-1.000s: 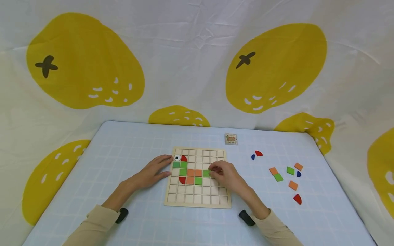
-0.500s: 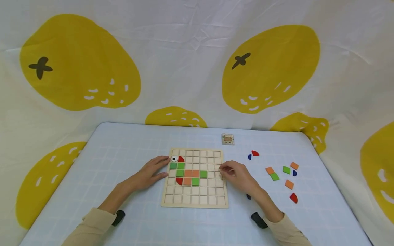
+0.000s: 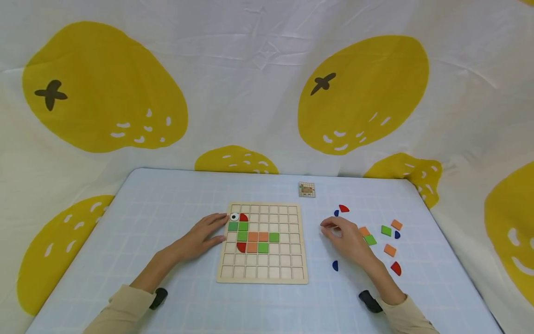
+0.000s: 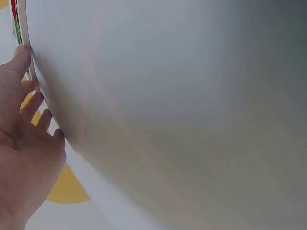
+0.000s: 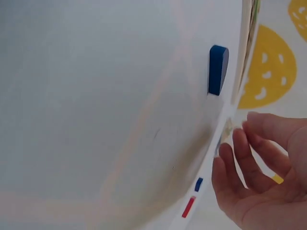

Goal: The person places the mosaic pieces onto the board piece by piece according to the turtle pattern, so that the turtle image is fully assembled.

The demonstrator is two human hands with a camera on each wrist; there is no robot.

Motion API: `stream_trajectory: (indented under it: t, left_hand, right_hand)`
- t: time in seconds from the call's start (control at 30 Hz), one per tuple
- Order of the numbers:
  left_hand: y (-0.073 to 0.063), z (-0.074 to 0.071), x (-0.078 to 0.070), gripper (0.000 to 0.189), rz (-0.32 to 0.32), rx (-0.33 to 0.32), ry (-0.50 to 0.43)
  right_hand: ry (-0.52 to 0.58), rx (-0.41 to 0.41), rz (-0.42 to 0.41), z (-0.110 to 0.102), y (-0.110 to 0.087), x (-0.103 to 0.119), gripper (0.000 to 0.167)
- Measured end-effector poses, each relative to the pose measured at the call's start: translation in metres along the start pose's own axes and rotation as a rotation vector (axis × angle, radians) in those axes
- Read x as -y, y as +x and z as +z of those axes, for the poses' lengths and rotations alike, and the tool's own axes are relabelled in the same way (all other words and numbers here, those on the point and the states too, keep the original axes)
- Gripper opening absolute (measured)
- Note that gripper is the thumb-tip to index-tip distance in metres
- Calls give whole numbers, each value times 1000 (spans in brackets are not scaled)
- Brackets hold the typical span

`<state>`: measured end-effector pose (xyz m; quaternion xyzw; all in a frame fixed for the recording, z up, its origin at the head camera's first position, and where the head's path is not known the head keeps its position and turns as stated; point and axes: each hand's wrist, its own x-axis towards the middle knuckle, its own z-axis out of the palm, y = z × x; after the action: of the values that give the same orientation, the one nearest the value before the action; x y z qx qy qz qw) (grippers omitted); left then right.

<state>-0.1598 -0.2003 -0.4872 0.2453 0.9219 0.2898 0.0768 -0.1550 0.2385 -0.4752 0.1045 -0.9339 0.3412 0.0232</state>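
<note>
A square wooden grid board (image 3: 292, 273) lies mid-table, with red, green and orange pieces and a round eye piece (image 3: 234, 217) set in its squares. A green square (image 3: 273, 237) sits at the right end of the coloured row. My left hand (image 3: 202, 237) rests at the board's left edge, fingers extended and touching it. To the right of the board, my right hand (image 3: 347, 237) hovers over the table with loosely bent fingers and nothing between them. A blue half-round piece (image 5: 218, 70) lies below that hand in the right wrist view.
Loose orange squares (image 3: 390, 250), green squares (image 3: 386, 230), red quarter-rounds (image 3: 396, 268) and small blue half-rounds (image 3: 397, 234) lie on the right side. A small picture card (image 3: 307, 189) lies behind the board. A patterned cloth (image 3: 250, 93) hangs beyond the table's back edge.
My right hand has left the green square in the board and moved right, off the board toward the loose pieces. The left hand stays at the board's edge.
</note>
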Motion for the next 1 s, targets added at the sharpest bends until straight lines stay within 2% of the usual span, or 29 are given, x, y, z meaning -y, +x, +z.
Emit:
stream_trajectory:
  t: [0.23, 0.47, 0.6, 0.8, 1.0]
  left_hand:
    - [0, 1, 4, 64, 19, -9, -5]
    - [2, 2, 6, 65, 26, -5, 3]
    - [3, 0, 5, 65, 29, -2, 1]
    - [5, -4, 4, 63, 57, -5, -1]
    - [5, -7, 5, 62, 53, -9, -23]
  right_hand:
    - [4, -36, 69, -20, -3, -15, 22]
    - [-17, -114, 79, -36, -6, -28, 22]
    - [-33, -140, 131, -43, -8, -34, 25]
    - [-55, -111, 198, -51, -9, -44, 30]
    - [-70, -56, 218, -53, -10, -51, 36]
